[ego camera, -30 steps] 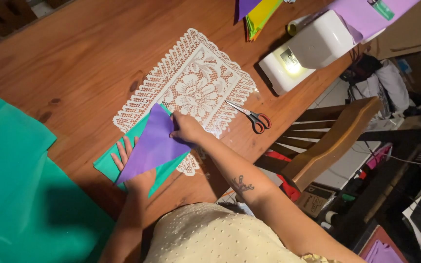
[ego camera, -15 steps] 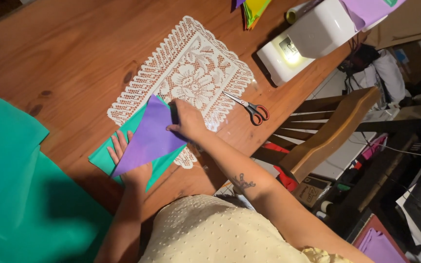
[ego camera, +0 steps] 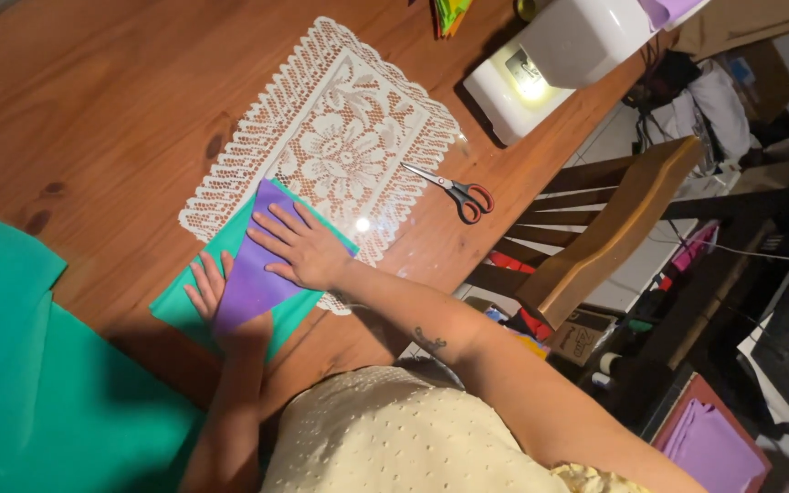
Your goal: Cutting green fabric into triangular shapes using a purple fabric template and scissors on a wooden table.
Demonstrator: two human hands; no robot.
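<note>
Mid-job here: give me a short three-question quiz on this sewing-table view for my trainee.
1. True or false: the right hand lies flat on the purple sheet.
2. The scissors lie: A) on the lace mat B) on bare wooden table C) on the chair.
3. What colour sheet lies under the purple one?

Key: 1 true; 2 B; 3 green, with the left hand on it, partly under the purple sheet.

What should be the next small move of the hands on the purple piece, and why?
Probably slide the right hand outward to flatten the purple piece: both palms lie flat on it, the left hand pins its lower edge, and it sits unaligned on the green piece.
</note>
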